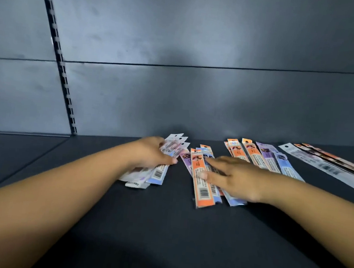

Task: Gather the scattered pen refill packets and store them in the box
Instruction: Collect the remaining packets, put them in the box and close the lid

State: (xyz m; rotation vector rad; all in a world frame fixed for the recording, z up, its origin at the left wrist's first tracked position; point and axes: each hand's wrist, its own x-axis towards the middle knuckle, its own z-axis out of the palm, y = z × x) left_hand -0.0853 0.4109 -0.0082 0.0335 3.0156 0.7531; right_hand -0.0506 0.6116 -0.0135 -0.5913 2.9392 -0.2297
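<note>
The left hand (151,153) grasps a fanned bundle of at least five refill packets (171,149) at mid-left, while the right hand (235,178), fingers straight and released, presses about four packets in the middle pile (203,181). Farther right lie about five loose packets (257,157), then three long packets (331,166) at the far right, all on the dark shelf (160,231) before a grey back panel (203,48).

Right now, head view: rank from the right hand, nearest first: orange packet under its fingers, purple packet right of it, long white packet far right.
From the right hand:
1. Orange packet, touching, left.
2. Purple packet, beyond, right.
3. Long white packet, far right.
</note>
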